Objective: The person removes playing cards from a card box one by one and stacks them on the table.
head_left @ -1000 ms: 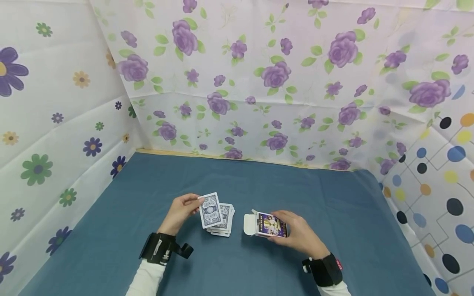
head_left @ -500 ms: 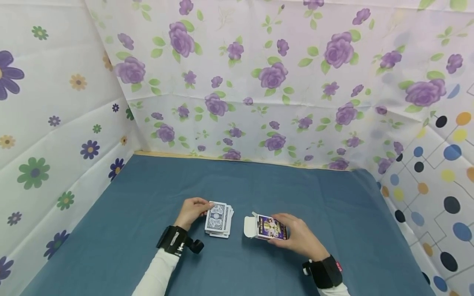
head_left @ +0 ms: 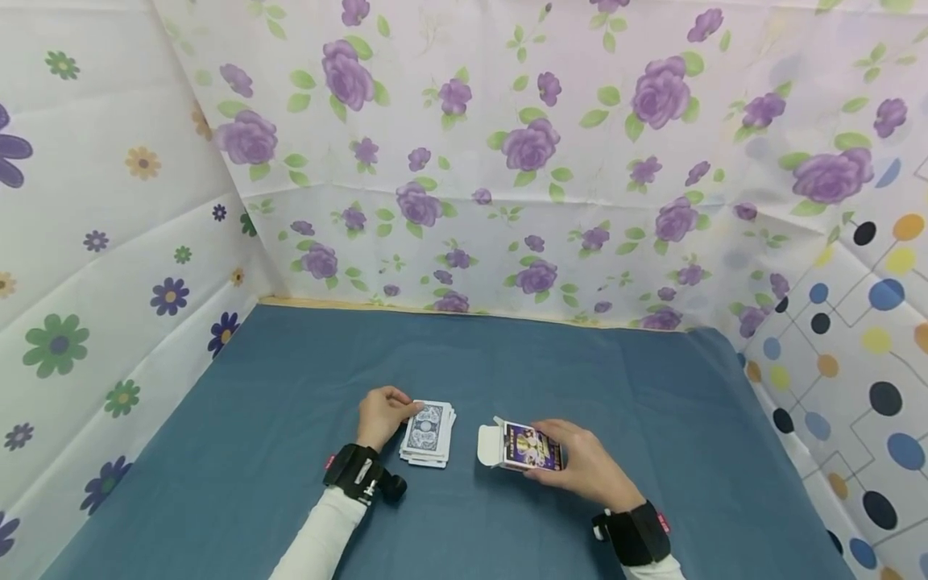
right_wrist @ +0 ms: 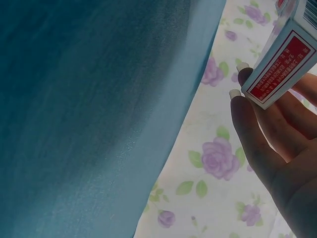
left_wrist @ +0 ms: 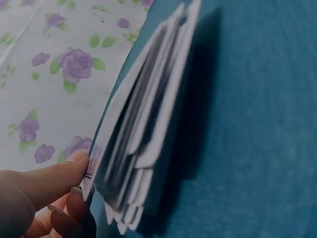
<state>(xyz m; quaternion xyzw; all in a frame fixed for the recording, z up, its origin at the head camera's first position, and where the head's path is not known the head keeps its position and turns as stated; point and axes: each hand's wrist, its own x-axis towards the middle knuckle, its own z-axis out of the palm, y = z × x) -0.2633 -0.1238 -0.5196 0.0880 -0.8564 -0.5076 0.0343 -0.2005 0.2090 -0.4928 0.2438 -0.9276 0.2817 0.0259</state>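
My left hand (head_left: 381,419) pinches the corner of a blue-and-white patterned playing card (head_left: 426,428) between thumb and fingertips. That card lies over a loosely squared stack of playing cards (left_wrist: 148,139), whose white edges show in the left wrist view, with a narrow gap beneath the pinched one. To the right, my right hand (head_left: 586,466) grips a dark purple and gold card box (head_left: 532,446), fingers round its closed end. The box's white flap (head_left: 490,445) hangs open toward the stack. In the right wrist view a red printed side panel (right_wrist: 282,69) of the box faces the camera.
A blue cloth (head_left: 464,524) covers the table under everything. Behind it hangs a curtain with purple roses (head_left: 532,145); patterned sheets close off the left and right sides. Black camera straps (head_left: 355,471) are on both wrists.
My left hand has brought the card, held tilted and partly off the stack, rightward and down so it now lines up over the stack. The right hand and box have stayed put.
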